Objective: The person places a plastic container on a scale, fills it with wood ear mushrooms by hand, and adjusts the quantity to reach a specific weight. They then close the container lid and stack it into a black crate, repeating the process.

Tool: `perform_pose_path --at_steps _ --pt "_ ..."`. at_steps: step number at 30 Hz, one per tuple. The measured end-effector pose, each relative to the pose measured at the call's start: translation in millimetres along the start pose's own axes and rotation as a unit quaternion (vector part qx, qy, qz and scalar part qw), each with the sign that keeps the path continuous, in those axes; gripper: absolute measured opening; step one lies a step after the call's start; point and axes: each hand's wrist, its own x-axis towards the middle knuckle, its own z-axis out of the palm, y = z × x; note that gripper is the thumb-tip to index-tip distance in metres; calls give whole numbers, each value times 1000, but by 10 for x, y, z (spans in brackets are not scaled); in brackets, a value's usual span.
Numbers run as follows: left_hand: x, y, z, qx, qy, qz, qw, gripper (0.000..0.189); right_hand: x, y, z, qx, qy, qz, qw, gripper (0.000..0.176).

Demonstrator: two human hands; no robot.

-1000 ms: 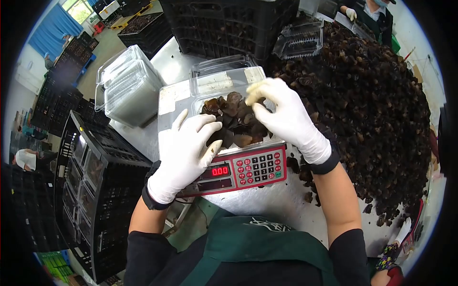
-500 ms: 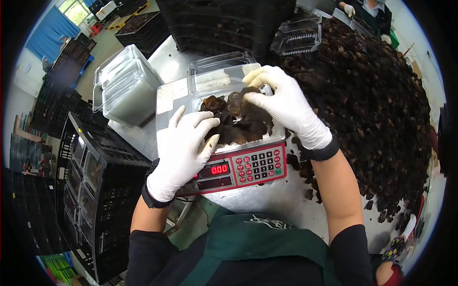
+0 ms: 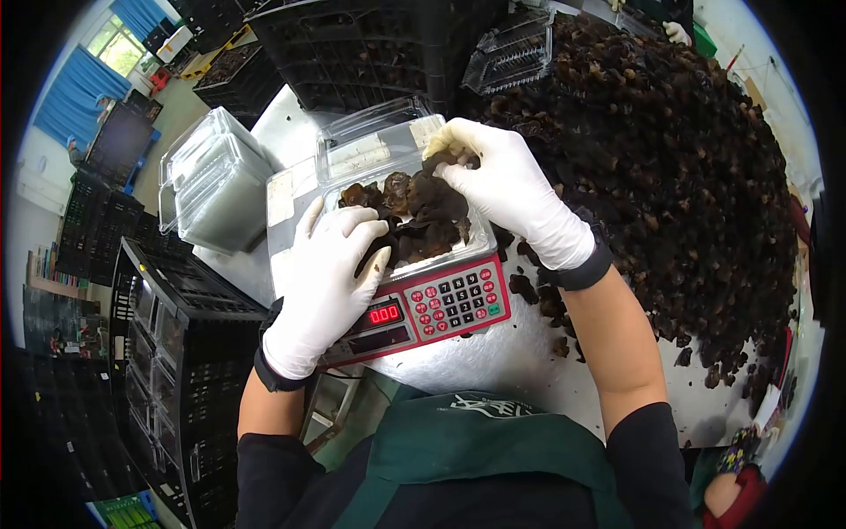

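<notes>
Right hand [image 3: 511, 189] has pinched shut on a fungus piece [image 3: 443, 162] at the far-right edge of the tray [image 3: 366, 150]. Left hand [image 3: 326, 282] lies palm-down, fingers loose on fungus [image 3: 419, 216] near-left, gripping nothing. Tray sits on scale [image 3: 441, 304]; display [image 3: 384, 314] reads 000. Pile [image 3: 670, 159] far right.

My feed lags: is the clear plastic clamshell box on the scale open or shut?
Open. The clear plastic clamshell box has its lid tipped back behind it, and dark brown mushrooms inside lie uncovered.
</notes>
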Motion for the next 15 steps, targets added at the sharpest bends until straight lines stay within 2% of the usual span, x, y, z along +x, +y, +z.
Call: perform_pose_path --at_steps 3,6,7,9,10,11,14,15 --pt "56 -29 27 25 -11 5 1000 25 -19 23 -10 -31 9 -64 997 17" --pt "257 -45 65 -6 -4 -32 999 24 -55 41 -11 -46 18 -83 995 16" --pt "355 -23 60 48 23 1 999 24 -71 38 -9 -53 23 -82 995 17" --pt "469 -39 140 80 -36 -25 996 26 -92 24 -5 -68 34 -83 994 18" --pt "512 -80 195 97 -64 -38 992 27 -95 20 -7 -61 27 -71 995 18" --pt "550 -144 273 86 -46 -28 995 24 -101 20 -14 -54 20 -58 997 19" --pt "579 -163 315 94 -65 -38 993 15 -134 43 -41 -2 17 -15 1000 21" --pt "581 -150 281 94 -28 -26 995 14 -137 59 -54 20 20 0 1000 22"
